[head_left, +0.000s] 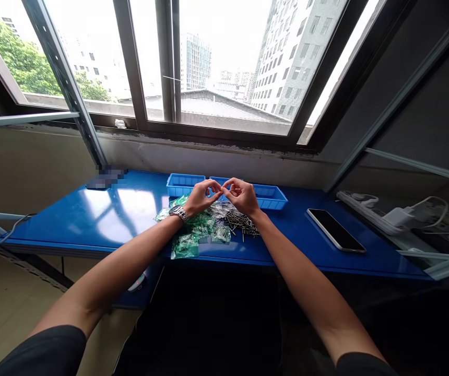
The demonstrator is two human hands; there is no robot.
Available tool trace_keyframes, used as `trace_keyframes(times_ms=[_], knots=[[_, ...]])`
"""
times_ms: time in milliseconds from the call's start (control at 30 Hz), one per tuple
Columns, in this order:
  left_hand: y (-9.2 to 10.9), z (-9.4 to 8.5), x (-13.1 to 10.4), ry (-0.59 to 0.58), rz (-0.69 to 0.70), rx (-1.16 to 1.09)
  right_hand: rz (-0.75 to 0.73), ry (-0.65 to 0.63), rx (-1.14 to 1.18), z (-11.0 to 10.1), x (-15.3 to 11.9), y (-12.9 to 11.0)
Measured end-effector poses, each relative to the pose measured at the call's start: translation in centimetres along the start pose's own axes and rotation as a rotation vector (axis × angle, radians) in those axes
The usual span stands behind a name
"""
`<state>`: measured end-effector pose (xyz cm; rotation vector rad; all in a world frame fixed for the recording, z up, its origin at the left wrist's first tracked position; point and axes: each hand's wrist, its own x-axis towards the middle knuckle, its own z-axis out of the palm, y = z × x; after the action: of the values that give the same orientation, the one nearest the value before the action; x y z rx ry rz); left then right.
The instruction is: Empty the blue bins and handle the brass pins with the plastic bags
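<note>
Both hands are raised over the blue table, their fingertips meeting in front of the blue bins. My left hand (204, 197), with a metal watch (179, 212) on its wrist, pinches thumb and forefinger together. My right hand (242, 196) is pinched in the same way, its tips against those of the left. Anything between the fingertips is too small to make out. Below the hands lie green and clear plastic packets (187, 244). A pile of dark metal screws or pins (243, 224) lies under my right hand.
A blue bin (185, 181) stands behind my left hand, another (269, 197) behind my right. A phone (336, 230) lies on the blue table (68, 214) at the right. Beyond it are a white charger (398, 218) and cables. Metal posts flank the table below the window.
</note>
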<state>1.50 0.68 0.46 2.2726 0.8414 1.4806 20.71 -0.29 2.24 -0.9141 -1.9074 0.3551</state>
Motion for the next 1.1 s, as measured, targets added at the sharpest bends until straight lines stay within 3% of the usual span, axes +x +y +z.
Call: trace_keyframes(times_ms=[267, 533, 867, 1100], knots=[[0.1, -0.2, 0.2, 0.045, -0.026, -0.034, 0.016, -0.013, -0.001, -0.4, 0.2, 0.2], [0.3, -0.2, 0.2, 0.081, -0.040, -0.064, -0.001, -0.137, 0.010, 0.1, 0.3, 0.9], [0.0, -0.1, 0.2, 0.041, -0.027, -0.043, -0.002, -0.015, -0.008, -0.5, 0.2, 0.3], [0.0, 0.2, 0.0, -0.014, -0.006, -0.014, -0.006, -0.047, -0.033, -0.5, 0.1, -0.1]])
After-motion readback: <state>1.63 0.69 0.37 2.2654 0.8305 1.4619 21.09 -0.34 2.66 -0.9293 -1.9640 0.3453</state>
